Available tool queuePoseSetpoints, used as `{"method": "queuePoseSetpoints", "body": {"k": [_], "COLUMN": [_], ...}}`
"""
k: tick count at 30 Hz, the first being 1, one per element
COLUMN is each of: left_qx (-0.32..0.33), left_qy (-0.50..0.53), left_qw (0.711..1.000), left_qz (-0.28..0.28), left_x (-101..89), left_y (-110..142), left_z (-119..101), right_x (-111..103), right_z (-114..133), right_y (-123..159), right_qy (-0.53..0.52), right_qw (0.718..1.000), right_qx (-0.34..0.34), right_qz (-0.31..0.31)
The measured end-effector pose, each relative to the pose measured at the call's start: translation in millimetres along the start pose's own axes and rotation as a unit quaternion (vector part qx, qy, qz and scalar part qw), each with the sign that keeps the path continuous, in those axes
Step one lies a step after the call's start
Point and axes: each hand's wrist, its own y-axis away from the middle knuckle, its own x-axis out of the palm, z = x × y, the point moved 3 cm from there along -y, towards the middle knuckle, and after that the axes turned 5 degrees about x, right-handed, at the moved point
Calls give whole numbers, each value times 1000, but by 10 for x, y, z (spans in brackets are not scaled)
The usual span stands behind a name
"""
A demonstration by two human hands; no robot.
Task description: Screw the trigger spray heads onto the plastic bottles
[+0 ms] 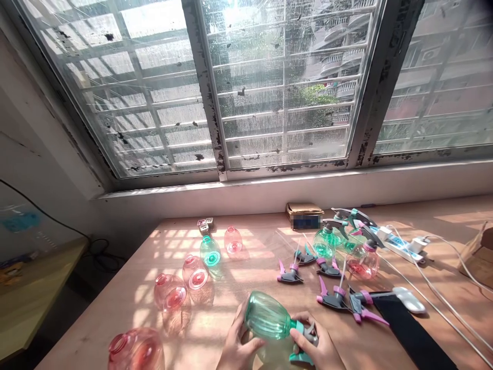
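Observation:
A clear green spray bottle (267,314) lies on its side between my hands, just above the table, its base toward the left. My left hand (241,341) is wrapped around the base end. At the neck, my right hand (314,339) grips the grey and teal trigger spray head (309,334), which sits at the bottle's mouth. Whether its collar is fully threaded cannot be seen. Nearest to my right hand are loose grey and pink spray heads (334,298). Left of my left hand stand headless bottles, among them a pink one (169,292) and a green one (210,252).
Bottles with spray heads (364,259) stand at the back right, beside a power strip (402,245) with plugged-in cables. A white mouse (409,300) lies by a black mat (412,329). A cardboard box (304,210) sits near the window, and another box (477,252) at far right.

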Motion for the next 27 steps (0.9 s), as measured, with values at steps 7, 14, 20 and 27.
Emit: {"method": "queuePoseSetpoints", "body": {"k": [7,14,20,27], "left_qx": [6,-5,-8,8], "left_qy": [-16,-38,-25,-27], "left_qw": [1000,999,999,1000], "left_qz": [4,7,30,12], "left_x": [31,-45,-63,-11], "left_y": [7,-40,-11,-21], "left_z": [4,123,106,-8], "right_x": [19,45,48,61], "right_z": [43,73,116,131], "right_y": [30,47,47,65], "right_qy": [10,4,6,12], "right_qw": [1000,1000,1000,1000], "right_qx": [8,24,9,9], "right_qz": [-7,-19,-22,-26]}}
